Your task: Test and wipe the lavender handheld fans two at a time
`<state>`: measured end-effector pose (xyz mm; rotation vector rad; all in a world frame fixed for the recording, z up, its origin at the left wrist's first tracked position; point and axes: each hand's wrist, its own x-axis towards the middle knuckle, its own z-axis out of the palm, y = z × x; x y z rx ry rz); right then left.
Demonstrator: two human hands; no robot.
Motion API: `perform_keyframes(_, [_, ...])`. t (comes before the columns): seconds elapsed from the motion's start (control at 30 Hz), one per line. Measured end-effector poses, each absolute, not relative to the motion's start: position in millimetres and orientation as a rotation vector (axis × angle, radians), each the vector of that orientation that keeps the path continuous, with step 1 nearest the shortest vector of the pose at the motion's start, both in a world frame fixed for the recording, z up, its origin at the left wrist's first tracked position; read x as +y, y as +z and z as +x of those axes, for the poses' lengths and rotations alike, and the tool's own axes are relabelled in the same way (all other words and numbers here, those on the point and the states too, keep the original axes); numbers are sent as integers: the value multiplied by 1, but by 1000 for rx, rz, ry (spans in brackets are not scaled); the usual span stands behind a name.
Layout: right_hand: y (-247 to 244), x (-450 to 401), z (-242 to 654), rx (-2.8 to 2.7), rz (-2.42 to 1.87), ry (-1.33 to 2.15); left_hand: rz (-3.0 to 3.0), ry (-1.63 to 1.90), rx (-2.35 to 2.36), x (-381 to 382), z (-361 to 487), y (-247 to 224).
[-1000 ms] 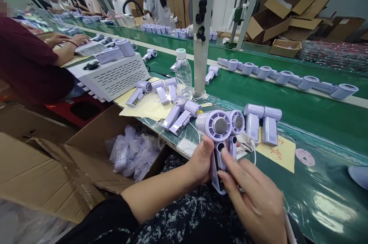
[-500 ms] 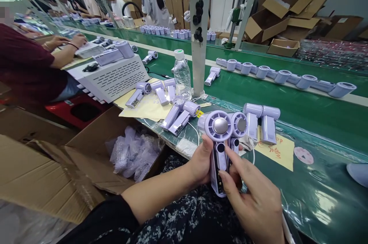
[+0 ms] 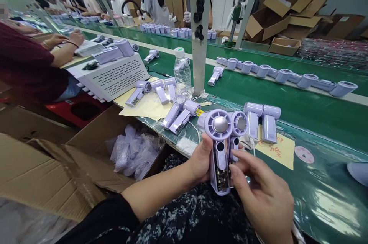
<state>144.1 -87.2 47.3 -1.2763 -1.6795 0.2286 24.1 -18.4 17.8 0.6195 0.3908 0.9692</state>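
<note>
The fingers of the left hand [image 3: 202, 159] vanish behind the front fan [image 3: 220, 124], so I can't see how they grip it. That fan covers part of the rear fan [image 3: 240, 122], and the right hand [image 3: 266, 198] hides more of its handle; whether the fingertips touch it, I can't tell. Between the hands, the small parts [image 3: 222, 180] in the open handle are too tiny to name. Beyond the right hand, the writing on the yellow paper [image 3: 283, 156] is unreadable, and a purple thing [image 3: 358, 173] is cut off at the edge. Beyond the left hand, a post [image 3: 199, 67] hides much of a worker [image 3: 187, 16].
</note>
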Motion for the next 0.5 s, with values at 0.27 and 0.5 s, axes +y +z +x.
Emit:
perform_keyframes(0.27, [40, -79, 148, -1395, -1342, 293, 826, 995, 354, -19, 23, 17])
perform_keyframes(0.5, [29, -74, 185, -1301, -1085, 1246, 1119, 746, 320, 1, -27, 55])
